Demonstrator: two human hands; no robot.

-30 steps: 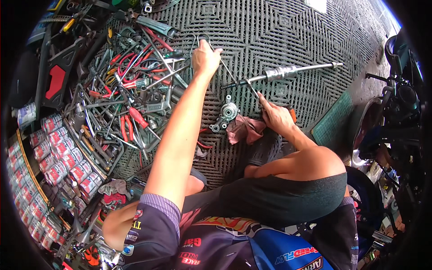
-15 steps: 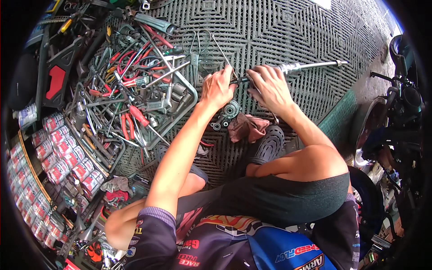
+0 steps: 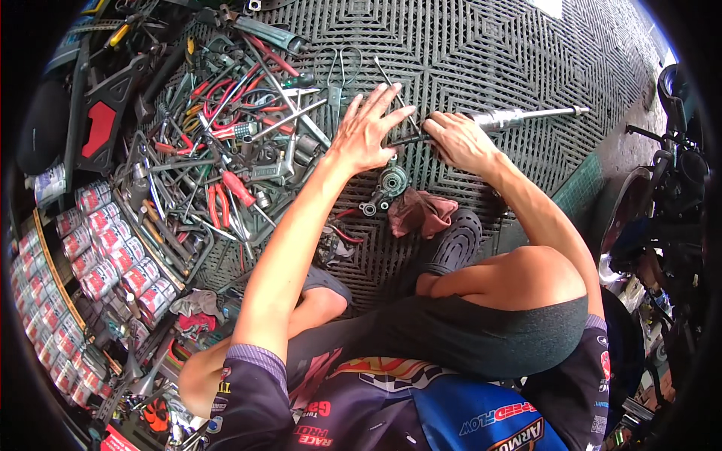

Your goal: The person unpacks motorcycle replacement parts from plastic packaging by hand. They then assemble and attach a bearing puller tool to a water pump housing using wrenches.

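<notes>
My left hand (image 3: 365, 131) is open, fingers spread, over the dark grid mat (image 3: 519, 56). Its fingertips are beside a thin metal rod (image 3: 392, 84), which slants down toward my right hand. I cannot tell whether they touch. Closed around the dark near section of a long metal shaft, my right hand (image 3: 460, 140) covers part of it. A silver sleeve (image 3: 500, 119) and a slim rod (image 3: 545, 113) extend from it to the right. Below the hands lie a round metal part (image 3: 392, 179) and a reddish-brown cloth (image 3: 423, 213).
A heap of hand tools, with red-handled pliers (image 3: 218, 205) and a red-handled screwdriver (image 3: 238, 188), spreads at left. Scissors (image 3: 335, 94) lie beyond my left hand. Stacked cans (image 3: 98, 278) stand far left. A motorcycle (image 3: 677, 165) is at right.
My left hand has opened from a closed grip near the thin rod, its fingers now spread. My right hand and the shaft have shifted slightly right.
</notes>
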